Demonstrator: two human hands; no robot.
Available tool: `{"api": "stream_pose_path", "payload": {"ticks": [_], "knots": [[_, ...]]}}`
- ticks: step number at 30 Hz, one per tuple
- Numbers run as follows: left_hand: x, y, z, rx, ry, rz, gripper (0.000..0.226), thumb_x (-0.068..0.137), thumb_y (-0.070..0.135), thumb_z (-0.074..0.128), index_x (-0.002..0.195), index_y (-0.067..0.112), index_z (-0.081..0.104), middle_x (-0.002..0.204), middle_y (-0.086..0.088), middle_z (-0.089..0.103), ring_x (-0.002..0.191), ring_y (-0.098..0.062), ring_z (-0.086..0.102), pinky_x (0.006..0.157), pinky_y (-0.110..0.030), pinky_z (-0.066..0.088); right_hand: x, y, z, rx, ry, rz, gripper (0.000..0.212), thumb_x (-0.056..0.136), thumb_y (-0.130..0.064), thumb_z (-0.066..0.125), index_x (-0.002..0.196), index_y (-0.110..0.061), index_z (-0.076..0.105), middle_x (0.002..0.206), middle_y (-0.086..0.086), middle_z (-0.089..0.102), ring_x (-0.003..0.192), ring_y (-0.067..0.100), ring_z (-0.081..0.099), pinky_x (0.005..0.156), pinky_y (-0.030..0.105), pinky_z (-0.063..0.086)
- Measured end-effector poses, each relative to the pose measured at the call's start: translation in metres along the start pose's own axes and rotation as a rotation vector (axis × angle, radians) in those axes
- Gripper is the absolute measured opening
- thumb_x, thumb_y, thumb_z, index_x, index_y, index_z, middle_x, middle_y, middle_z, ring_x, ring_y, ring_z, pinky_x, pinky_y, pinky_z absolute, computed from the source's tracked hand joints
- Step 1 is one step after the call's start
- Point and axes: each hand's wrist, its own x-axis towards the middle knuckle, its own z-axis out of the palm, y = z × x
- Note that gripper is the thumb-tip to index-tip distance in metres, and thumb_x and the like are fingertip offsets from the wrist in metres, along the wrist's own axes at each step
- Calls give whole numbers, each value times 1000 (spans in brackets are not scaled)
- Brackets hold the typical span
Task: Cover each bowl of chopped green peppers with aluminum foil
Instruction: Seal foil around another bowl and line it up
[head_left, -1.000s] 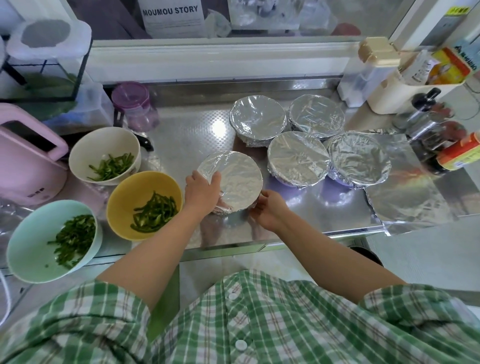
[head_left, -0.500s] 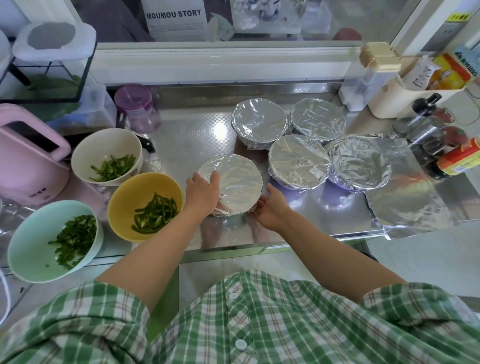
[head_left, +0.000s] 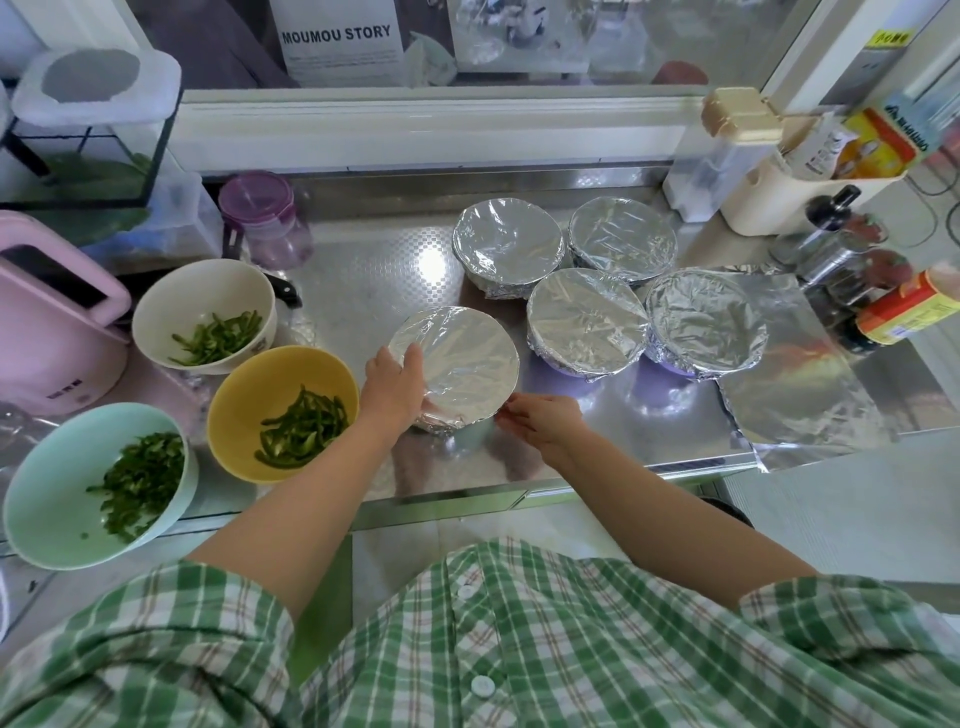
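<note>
Between your left hand (head_left: 392, 387) and right hand (head_left: 545, 421) sits the foil-covered bowl (head_left: 460, 358) on the counter (head_left: 363, 270). Left grips the rim, right pinches its edge. I'd crimp snugly all round, holding it steady.

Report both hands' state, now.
Left hand: grips the foil-covered bowl by its left side.
Right hand: pinches that bowl's near rim.

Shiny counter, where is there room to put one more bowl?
One bare patch lies on the steel counter between the purple jar and the back foil-covered bowls. Another lies in front of the covered bowls, right of the right hand. The left side, with three open bowls of peppers, is crowded, and so is the corner with bottles.
</note>
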Motion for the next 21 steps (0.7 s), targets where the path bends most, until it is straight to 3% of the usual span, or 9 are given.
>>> {"api": "stream_pose_path", "payload": {"ticks": [3,7,12,15,17,19,21], "knots": [[-3,4,-1,-16,-4,-25,92,82,68,27,153,9,26,144,-16,45,126,-33,51,107,-51,41,5,-1,1,59,21,20,10,89,-3,61,82,5,62,77,16,67,67,25,67,62,29,60],[-8,6,0,19,2,-26,65,104,44,30,155,5,21,156,-16,29,138,-34,36,111,-44,31,17,2,5,-30,56,-20,21,79,-13,79,79,3,65,76,16,68,61,25,68,80,40,60],[-3,7,-1,-55,-41,-29,87,85,63,29,155,11,22,152,-10,34,129,-32,48,109,-46,37,18,0,5,-51,47,7,18,80,-8,78,77,3,64,74,17,68,54,23,67,65,33,61],[4,-1,3,-117,-20,-42,87,83,63,29,153,12,23,148,-6,40,124,-29,52,108,-45,39,20,-4,6,-194,60,-77,23,82,-22,74,84,-4,59,71,6,55,56,17,55,65,31,54],[5,-7,8,-161,25,-129,86,82,63,28,150,11,26,144,-15,48,123,-35,54,105,-52,44,21,-10,8,-270,47,-177,26,85,-30,65,101,-12,56,76,-2,51,63,13,48,62,29,43],[7,-13,16,-248,66,-263,73,94,57,29,146,7,31,140,-16,51,125,-36,52,105,-52,43,17,-17,13,-285,-12,-247,19,93,-17,54,111,-13,56,80,-4,52,68,10,48,60,24,42],[-1,-9,21,-498,10,-454,64,99,55,31,144,10,38,140,-12,49,128,-38,48,108,-54,39,14,-20,17,-263,-40,-241,18,97,-6,45,110,-12,57,83,-2,55,71,11,51,61,23,46]]}}
